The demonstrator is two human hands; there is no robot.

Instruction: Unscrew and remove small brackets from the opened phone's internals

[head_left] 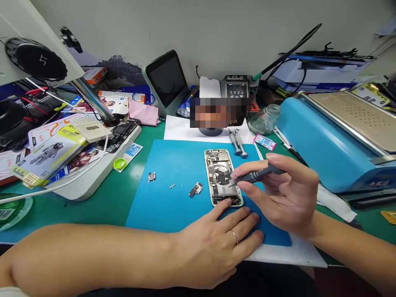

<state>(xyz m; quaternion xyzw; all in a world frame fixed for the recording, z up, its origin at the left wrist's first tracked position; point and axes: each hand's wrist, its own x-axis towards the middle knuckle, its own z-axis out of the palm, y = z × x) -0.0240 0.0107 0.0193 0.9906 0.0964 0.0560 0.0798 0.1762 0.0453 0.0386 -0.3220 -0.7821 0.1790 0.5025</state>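
An opened smartphone [220, 177] lies on the blue mat [167, 161], its inner parts bare. My right hand [287, 194] pinches a dark precision screwdriver [255, 176] between thumb and fingers. The driver slants down to the left, its tip over the phone's lower half; whether it touches cannot be made out. Spread flat, my left hand [225, 239] rests on the mat, the index fingertip at the phone's bottom edge. Left of the phone lie a dark metal-and-black part [196, 189], a tiny silver piece [172, 186] and a small board-like part [152, 177].
Two grey tools [237, 142] lie beyond the phone. A glass jar [265, 119] and a blue machine [334, 144] stand at right. Boxes [51, 154] and a microscope-like stand [89, 99] crowd the left. A screen device [167, 80] stands at the back.
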